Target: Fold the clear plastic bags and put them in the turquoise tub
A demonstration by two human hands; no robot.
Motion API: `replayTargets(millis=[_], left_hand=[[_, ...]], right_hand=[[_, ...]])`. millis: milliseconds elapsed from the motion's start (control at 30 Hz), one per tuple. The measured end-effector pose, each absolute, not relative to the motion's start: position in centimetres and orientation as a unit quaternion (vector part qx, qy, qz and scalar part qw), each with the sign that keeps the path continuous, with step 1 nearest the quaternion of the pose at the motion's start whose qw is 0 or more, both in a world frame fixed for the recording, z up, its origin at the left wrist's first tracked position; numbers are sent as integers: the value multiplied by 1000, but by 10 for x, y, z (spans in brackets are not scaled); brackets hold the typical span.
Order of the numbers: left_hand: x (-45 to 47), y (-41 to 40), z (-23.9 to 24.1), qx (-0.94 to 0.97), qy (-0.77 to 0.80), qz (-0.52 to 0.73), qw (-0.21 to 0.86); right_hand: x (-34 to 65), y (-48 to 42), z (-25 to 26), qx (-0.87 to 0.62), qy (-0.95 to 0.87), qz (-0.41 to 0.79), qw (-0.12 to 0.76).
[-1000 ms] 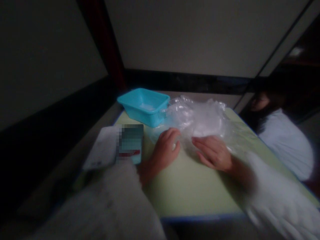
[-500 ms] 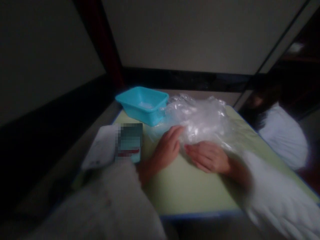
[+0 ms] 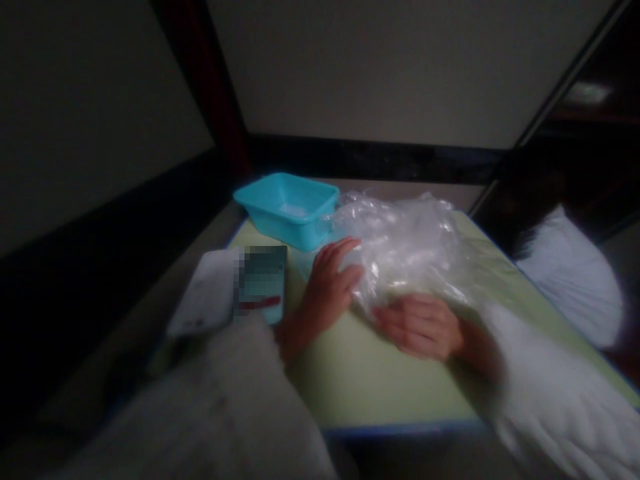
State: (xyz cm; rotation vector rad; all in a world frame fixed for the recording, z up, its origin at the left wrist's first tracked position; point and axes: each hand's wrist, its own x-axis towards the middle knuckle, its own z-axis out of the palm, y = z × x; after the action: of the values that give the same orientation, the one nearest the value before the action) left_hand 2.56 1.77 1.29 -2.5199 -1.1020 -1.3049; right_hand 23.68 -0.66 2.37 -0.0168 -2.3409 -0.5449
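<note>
Clear plastic [image 3: 405, 233] by an arched left hand [image 3: 330, 280] and palm-down right hand [image 3: 423, 327]

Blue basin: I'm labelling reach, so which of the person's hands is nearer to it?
Left. The left hand is just in front of the blue basin, slightly to its right; the right hand is farther right and closer to the camera.

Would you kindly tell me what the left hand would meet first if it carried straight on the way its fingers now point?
The left hand would most likely meet the crumpled clear plastic, just beyond its fingertips; depth is unclear, so they may already touch it.
</note>
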Motion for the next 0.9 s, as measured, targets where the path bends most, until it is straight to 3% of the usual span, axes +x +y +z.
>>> replayTargets(millis=[400,600,733,900], left_hand=[[22,13,15,-789,-344,-502,78],[17,15,18,-728,-345,-588,68],[16,15,25,-698,-390,-599,-32],[15,21,34,-638,-428,-575,-281]], right_hand=[[246,-7,28,-112,-881,-195,416],[249,-14,32,-276,-806,-38,523],[250,-6,33,-322,-713,91,616],[254,7,39,-379,-640,211,634]])
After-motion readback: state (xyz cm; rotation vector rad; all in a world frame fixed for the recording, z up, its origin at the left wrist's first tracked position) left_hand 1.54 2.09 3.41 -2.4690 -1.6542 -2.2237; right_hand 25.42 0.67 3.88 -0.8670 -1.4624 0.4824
